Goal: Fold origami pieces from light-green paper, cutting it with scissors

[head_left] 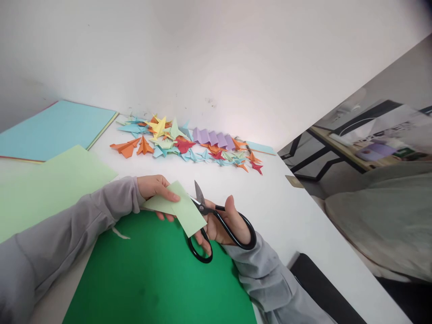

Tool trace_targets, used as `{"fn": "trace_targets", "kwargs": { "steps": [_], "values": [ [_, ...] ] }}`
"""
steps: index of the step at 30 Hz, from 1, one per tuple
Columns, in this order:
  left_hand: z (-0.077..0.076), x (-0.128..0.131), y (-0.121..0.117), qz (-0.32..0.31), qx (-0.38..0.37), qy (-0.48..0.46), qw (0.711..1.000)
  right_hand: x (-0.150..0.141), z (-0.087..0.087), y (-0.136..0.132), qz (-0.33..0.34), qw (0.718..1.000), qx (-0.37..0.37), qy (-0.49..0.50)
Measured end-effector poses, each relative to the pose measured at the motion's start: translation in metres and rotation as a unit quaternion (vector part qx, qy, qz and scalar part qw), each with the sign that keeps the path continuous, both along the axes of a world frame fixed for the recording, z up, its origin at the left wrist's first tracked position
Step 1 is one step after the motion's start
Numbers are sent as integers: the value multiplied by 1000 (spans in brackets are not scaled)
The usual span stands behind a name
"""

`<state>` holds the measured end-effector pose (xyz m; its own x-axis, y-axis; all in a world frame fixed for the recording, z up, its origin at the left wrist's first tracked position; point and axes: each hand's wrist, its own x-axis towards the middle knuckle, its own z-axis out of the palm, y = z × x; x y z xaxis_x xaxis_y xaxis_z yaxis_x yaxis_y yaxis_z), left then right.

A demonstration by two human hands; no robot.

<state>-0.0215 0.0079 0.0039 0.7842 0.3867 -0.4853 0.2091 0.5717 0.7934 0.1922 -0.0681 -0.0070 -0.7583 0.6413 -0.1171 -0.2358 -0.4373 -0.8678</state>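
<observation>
One pale green paper [189, 211] pinched in left hand [158, 192], scissors [201, 209] in right hand [218, 231], blades [199, 192] spread. Both hands above deep green sheet [158, 279] on tabletop [270, 207]. Paper sits just left of right hand, long axis far left to near right, right edge by the blades.

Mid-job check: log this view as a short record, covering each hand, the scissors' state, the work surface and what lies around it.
Left hand: grips light green paper piece, thumb on top
Right hand: holds scissors by the handles
Blades: open, at the piece's edge
Below hands: green sheet on white table
Toward wall: folded paper shapes, purple pleated strip
Left side: light blue sheet, large light green sheet
</observation>
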Motion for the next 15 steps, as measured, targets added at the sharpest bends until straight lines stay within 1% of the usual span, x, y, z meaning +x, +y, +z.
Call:
{"fn": "trace_targets", "kwargs": {
  "steps": [4,12,15],
  "values": [
    [1,2,0,-2,3,7,1000,1,1,0,-2,1000,-1,-8],
    [3,3,-2,-51,31,18,998,0,3,0,40,999,-7,-31],
    [5,1,-2,-44,35,-2,998,1,2,1,37,999,-6,-21]
  ]
}}
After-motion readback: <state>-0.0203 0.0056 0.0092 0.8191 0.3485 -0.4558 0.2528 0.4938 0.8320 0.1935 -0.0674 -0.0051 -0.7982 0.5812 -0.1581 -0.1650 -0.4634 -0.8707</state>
